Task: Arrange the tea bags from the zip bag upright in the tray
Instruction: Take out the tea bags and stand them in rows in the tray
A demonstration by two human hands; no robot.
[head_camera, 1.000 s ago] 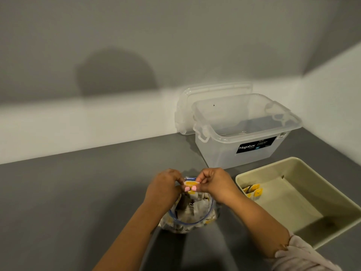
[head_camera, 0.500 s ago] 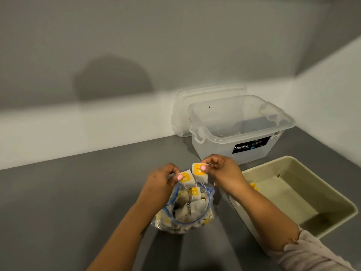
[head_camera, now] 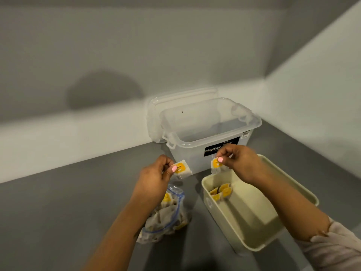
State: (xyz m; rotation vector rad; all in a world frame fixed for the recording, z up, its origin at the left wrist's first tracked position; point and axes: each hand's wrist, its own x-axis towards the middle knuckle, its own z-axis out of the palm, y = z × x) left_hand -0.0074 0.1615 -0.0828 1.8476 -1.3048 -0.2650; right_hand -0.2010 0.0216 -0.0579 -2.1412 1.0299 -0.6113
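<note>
Two tea bags have been pulled apart and lifted from the zip bag (head_camera: 166,216). One tea bag (head_camera: 182,169) is pinched by the left hand (head_camera: 156,178). The other tea bag (head_camera: 217,165) is pinched by the right hand (head_camera: 240,163), now above the tray (head_camera: 254,237), ready to be stood beside the few already inside.

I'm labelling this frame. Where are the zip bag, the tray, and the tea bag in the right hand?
zip bag (head_camera: 166,220): head view, crumpled plastic side.
tray (head_camera: 252,245): head view, near rim.
tea bag in the right hand (head_camera: 216,163): head view, yellow tag.
</note>
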